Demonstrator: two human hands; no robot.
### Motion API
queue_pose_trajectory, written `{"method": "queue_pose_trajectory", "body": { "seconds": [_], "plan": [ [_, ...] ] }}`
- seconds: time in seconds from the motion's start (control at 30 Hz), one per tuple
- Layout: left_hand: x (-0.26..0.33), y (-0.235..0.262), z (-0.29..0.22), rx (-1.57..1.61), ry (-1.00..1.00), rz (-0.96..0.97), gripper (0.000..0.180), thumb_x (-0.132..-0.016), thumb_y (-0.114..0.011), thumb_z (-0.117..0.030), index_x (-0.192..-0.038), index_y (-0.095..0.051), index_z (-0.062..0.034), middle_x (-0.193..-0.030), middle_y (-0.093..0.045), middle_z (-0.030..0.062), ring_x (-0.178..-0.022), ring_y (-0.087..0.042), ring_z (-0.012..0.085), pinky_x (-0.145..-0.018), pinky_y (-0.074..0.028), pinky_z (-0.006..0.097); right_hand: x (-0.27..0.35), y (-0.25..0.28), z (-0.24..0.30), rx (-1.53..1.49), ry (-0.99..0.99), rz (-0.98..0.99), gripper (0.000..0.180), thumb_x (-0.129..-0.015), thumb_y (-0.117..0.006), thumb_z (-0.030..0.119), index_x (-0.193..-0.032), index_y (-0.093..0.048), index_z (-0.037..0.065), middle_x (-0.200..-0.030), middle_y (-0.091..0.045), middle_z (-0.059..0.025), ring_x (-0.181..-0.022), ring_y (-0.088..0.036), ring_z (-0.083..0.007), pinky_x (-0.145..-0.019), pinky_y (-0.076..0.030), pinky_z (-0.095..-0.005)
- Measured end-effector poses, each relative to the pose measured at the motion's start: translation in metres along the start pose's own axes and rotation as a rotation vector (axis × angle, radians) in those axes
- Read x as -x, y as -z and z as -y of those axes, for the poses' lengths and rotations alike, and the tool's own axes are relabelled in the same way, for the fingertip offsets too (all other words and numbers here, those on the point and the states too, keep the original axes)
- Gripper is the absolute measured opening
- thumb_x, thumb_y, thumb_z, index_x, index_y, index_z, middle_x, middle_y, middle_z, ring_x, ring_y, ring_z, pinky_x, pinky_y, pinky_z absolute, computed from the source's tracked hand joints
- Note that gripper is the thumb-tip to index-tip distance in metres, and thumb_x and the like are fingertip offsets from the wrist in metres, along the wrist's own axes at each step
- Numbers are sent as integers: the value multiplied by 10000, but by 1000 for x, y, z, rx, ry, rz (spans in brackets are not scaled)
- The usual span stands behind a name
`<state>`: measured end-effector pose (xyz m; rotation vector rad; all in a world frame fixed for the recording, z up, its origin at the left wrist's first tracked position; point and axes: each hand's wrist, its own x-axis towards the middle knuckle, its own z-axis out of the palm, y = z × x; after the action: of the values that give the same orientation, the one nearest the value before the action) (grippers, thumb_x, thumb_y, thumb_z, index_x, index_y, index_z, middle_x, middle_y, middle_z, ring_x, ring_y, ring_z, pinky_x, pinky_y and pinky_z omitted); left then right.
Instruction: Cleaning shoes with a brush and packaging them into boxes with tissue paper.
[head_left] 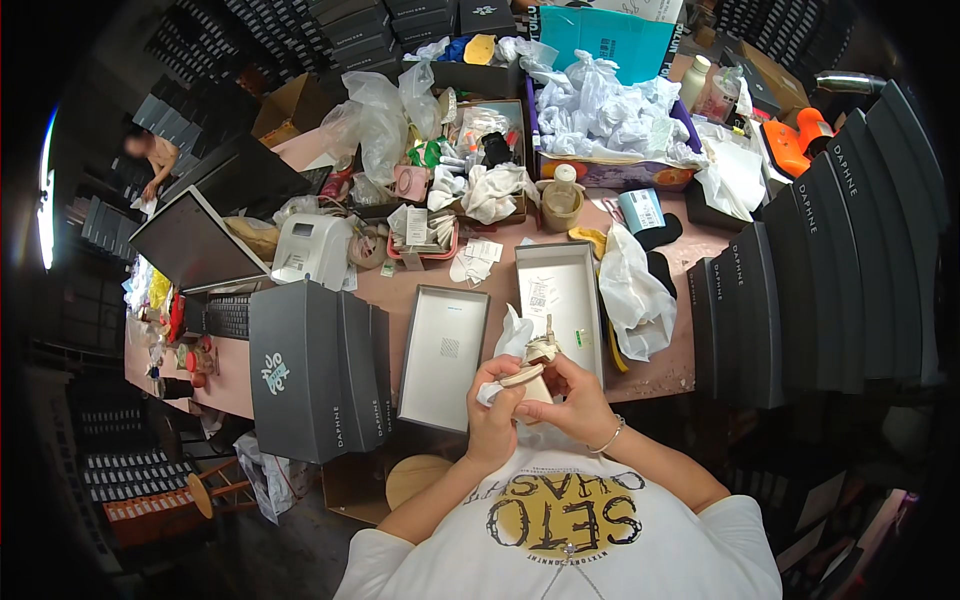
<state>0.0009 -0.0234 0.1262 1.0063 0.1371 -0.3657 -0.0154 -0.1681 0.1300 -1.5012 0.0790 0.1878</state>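
Both hands hold a cream strappy sandal (543, 349) close to my chest, over the near edge of the table. My left hand (493, 418) grips its sole side, and white tissue paper (514, 334) sticks up beside those fingers. Around the other side of the sandal, my right hand (582, 402) is closed, thumb toward the left hand. Just beyond the hands lies an open shoe box (558, 262), pale inside, with a printed slip and a small green tag in it. To its left rests a shallow grey lid (444, 352), inside facing up.
Dark shoe boxes stand in rows at left (295, 370) and right (735, 310). A purple carton (610, 176) of crumpled white paper is at the back. A label printer (312, 250), monitor (198, 240), pink tray (425, 250) of tags and white sheet (640, 300) surround the work spot. Another person (155, 160) is far left.
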Motion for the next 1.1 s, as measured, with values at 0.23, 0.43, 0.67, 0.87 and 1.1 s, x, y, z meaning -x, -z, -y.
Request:
{"method": "queue_pose_trajectory", "body": {
  "seconds": [0.23,0.43,0.67,0.87,1.1],
  "plan": [
    [0,8,3,-345,-197,85,214,-819,-576,-59,-1023,-559,4,-1135,-531,97,-1053,-519,173,-936,-397,299,3,7,-11,-186,-34,57,564,-749,-799,182,-1188,-486,16,-1044,-591,-57,-937,-588,-124,-807,-496,-265],
    [3,2,-5,-558,-287,175,264,-789,-603,-73,-1035,-605,22,-1159,-543,140,-1099,-515,211,-967,-379,318,11,15,-18,-423,-44,107,663,-780,-761,108,-1320,-386,28,-1211,-521,-63,-1104,-528,-147,-934,-455,-290],
    [4,-3,-5,-569,-226,197,277,-795,-583,-88,-1038,-635,33,-1168,-543,147,-1108,-512,221,-974,-369,326,19,22,-25,-455,-80,85,687,-784,-754,102,-1346,-365,32,-1248,-502,-71,-1145,-507,-157,-964,-441,-306],
    [2,-7,-6,-563,-235,211,267,-790,-587,-83,-1026,-639,30,-1159,-548,144,-1099,-515,219,-971,-371,324,20,25,-24,-481,-51,81,690,-788,-749,95,-1353,-357,29,-1259,-492,-70,-1152,-501,-158,-958,-445,-303],
    [-1,-3,-7,-593,-372,287,226,-754,-608,-91,-956,-617,9,-1117,-566,142,-1057,-526,227,-977,-369,351,21,26,-17,-412,53,113,708,-791,-741,75,-1372,-339,22,-1308,-469,-76,-1195,-477,-173,-1011,-395,-323]
  ]
}}
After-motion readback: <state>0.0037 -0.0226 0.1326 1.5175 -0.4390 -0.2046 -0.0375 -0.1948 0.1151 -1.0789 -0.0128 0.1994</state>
